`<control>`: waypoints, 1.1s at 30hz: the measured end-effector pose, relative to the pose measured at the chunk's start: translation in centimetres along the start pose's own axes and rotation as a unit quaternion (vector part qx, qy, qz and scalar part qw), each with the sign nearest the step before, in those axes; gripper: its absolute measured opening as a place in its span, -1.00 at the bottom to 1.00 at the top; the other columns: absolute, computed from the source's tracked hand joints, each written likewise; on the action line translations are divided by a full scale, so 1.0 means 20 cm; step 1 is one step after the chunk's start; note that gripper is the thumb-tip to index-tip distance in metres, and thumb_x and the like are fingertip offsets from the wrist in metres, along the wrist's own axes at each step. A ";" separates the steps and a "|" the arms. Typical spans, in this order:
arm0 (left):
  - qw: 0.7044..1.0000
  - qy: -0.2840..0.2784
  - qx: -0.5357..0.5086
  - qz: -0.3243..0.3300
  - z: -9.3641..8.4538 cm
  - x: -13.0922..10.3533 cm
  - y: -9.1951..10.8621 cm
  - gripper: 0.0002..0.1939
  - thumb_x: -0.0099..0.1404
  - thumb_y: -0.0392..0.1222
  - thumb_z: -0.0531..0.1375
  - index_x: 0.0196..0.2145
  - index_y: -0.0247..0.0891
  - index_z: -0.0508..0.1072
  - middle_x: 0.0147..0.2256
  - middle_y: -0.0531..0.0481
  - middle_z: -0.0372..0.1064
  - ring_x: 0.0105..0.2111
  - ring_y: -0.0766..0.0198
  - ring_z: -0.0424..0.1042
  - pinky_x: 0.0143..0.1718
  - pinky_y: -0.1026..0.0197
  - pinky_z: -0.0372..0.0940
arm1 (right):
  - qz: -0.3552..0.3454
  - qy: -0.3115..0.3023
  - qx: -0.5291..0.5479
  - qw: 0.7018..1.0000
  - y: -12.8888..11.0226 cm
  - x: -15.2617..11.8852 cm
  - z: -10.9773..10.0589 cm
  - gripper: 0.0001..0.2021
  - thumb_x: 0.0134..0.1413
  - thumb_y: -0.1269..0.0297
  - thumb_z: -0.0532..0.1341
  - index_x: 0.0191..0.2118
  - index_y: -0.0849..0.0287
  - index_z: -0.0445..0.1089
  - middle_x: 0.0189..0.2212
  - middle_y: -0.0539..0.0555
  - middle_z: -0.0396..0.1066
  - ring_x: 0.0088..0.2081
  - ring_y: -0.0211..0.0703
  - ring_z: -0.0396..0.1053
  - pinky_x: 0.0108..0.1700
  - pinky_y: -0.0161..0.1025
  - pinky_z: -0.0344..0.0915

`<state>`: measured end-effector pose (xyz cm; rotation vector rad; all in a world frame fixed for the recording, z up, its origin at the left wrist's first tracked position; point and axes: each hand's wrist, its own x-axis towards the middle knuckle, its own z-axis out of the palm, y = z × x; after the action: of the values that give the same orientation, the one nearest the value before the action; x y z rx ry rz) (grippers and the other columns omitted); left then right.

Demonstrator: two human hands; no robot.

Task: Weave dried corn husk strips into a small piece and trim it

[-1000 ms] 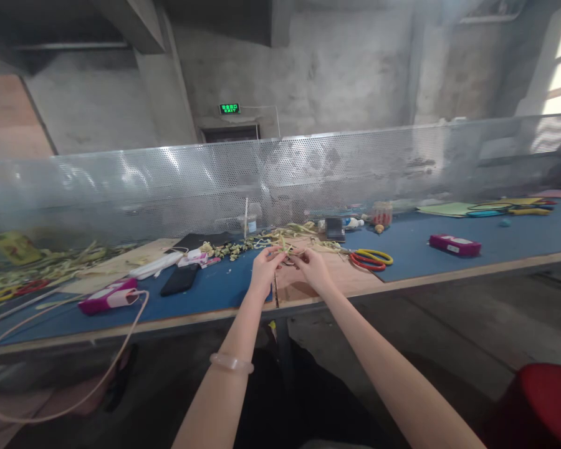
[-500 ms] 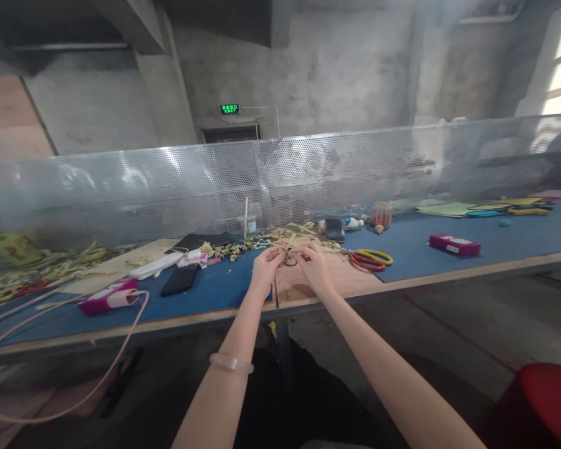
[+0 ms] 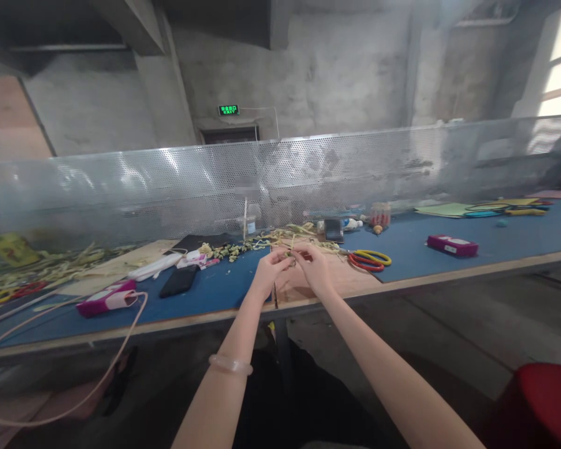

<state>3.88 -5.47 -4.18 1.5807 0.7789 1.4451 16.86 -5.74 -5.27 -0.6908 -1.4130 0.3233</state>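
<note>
My left hand (image 3: 270, 269) and my right hand (image 3: 312, 267) meet over a bare wooden board (image 3: 341, 277) at the table's front. Both are closed in a pinch on a small piece of pale green strip (image 3: 292, 253), which looks like a dried leaf or straw strip; the fingers cover most of it. Just right of my right hand lie scissors (image 3: 368, 259) with one yellow and one red handle. More of the pale strips (image 3: 303, 231) are heaped behind my hands, and a cluster of small knotted green pieces (image 3: 234, 249) lies to their left.
On the blue tabletop to the left are a black phone or pouch (image 3: 179, 282) and a purple box (image 3: 106, 298) by a pink cable. Another purple box (image 3: 452, 245) sits right. A dark upright device (image 3: 333, 229) stands behind my hands, before a perforated metal screen (image 3: 206, 181).
My fingers have shifted slightly around the strip, which now shows less between them. The camera view has moved a little; the table things stay put.
</note>
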 end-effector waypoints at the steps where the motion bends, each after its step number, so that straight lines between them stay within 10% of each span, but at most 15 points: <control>1: 1.000 0.004 0.005 -0.003 0.00 0.00 0.00 -0.66 -0.06 -0.16 0.31 -0.26 -0.29 0.50 -0.39 -0.06 0.45 -0.37 0.25 0.38 -0.33 0.23 0.25 | 0.001 0.000 0.000 1.000 0.01 0.00 0.00 -0.90 -0.04 0.30 0.18 -0.38 0.16 0.42 -0.38 0.07 0.43 -0.34 -0.16 0.36 -0.26 -0.22 0.29; 7: 1.000 0.022 -0.005 -0.011 -0.01 0.01 -0.02 -0.69 -0.07 -0.17 0.32 -0.32 -0.30 0.50 -0.45 -0.03 0.42 -0.45 0.31 0.34 -0.38 0.26 0.23 | -0.001 -0.014 -0.021 1.000 0.01 0.00 0.00 -0.86 0.01 0.30 0.12 -0.37 0.16 0.42 -0.37 0.08 0.44 -0.32 -0.16 0.36 -0.26 -0.22 0.28; 15: 0.999 0.030 -0.041 -0.009 -0.02 0.02 -0.03 -0.73 -0.07 -0.16 0.31 -0.35 -0.29 0.52 -0.37 -0.07 0.44 -0.46 0.32 0.34 -0.40 0.27 0.21 | -0.015 0.003 0.023 1.000 -0.03 -0.02 0.00 -0.55 0.11 0.32 0.03 0.15 0.13 0.07 -0.43 0.02 0.39 -0.42 -0.24 0.32 -0.31 -0.26 0.29; 24: 0.999 0.004 -0.041 -0.006 -0.03 0.02 -0.05 -0.77 -0.04 -0.18 0.30 -0.36 -0.28 0.51 -0.43 -0.02 0.39 -0.46 0.35 0.30 -0.40 0.29 0.20 | -0.080 0.014 -0.058 0.995 -0.03 -0.03 -0.01 -0.77 0.09 0.34 0.05 -0.21 0.14 0.43 -0.25 0.11 0.41 -0.23 -0.17 0.35 -0.19 -0.25 0.28; 33: 0.999 0.004 -0.032 -0.003 -0.01 0.02 -0.03 -0.77 -0.07 -0.15 0.31 -0.43 -0.31 0.48 -0.46 0.00 0.40 -0.46 0.34 0.31 -0.39 0.29 0.20 | -0.148 -0.005 -0.146 0.978 0.08 -0.02 0.03 -0.66 0.05 0.44 0.02 -0.10 0.10 0.41 -0.30 0.12 0.28 -0.25 -0.15 0.29 -0.17 -0.18 0.30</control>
<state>3.73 -4.76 -4.57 1.5244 0.7348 1.4585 16.50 -4.64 -6.56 -0.7024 -1.5651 -0.1189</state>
